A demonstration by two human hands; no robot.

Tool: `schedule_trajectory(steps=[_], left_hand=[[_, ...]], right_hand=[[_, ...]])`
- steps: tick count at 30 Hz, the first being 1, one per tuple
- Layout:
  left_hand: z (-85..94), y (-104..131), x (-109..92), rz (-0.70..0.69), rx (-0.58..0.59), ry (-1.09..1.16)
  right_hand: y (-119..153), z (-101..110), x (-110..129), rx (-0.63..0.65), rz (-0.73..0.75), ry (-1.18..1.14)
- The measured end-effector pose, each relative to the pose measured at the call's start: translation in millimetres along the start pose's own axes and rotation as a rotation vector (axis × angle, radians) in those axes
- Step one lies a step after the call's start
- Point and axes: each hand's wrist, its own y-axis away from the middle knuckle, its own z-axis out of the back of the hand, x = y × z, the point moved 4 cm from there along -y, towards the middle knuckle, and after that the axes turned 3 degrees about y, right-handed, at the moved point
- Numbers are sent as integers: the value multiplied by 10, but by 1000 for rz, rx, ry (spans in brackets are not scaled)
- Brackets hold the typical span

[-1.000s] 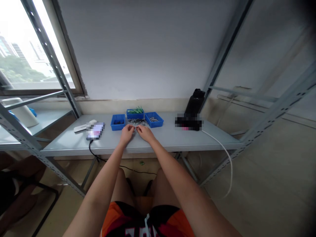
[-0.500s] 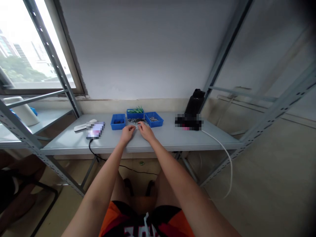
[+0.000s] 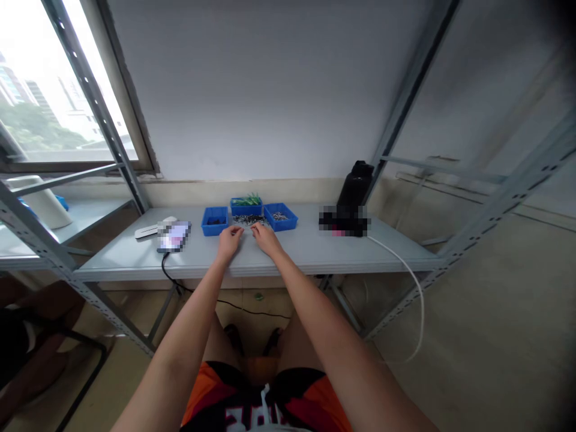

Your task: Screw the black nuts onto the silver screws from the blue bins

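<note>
Find small dark and silvery parts (image 3: 249,219) just in front of the green-filled bin (image 3: 246,210): probably light, stiff, slippery, best pinched mid-length. Note left hand (image 3: 229,241) and right hand (image 3: 266,239) farther in front of that bin, with fingers curled inward (can't make out whether gripping anything).

Rear blue bin (image 3: 246,211): plastic by look, smooth, low sheen. Left bin (image 3: 215,230) and right bin (image 3: 285,225), either side of it: same finish. Green pieces (image 3: 247,200) inside it: plastic-looking, smooth. Loose parts (image 3: 248,219) before it: some silvery, metal-like; dark ones too small to tell. Tabletop (image 3: 306,252) under it: smooth, faintly glossy. Wall (image 3: 252,108) behind it: matt, paint-like. Bottle (image 3: 355,189), right of it: smooth, slight sheen. Shorts (image 3: 310,393), nearest side of it: cloth.
</note>
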Motion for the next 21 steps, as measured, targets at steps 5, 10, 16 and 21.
schedule_trajectory(steps=[5,10,16,21], left_hand=[[-23,-2,5,6,39,-18],[-20,-11,20,-5,23,-18],[-23,-21,25,-16,15,-17],[-37,-29,38,-21,8,0]], right_hand=[[-11,9,-2,11,-3,4],[25,22,49,32,15,43],[30,31,71,52,22,49],[5,24,46,53,13,50]])
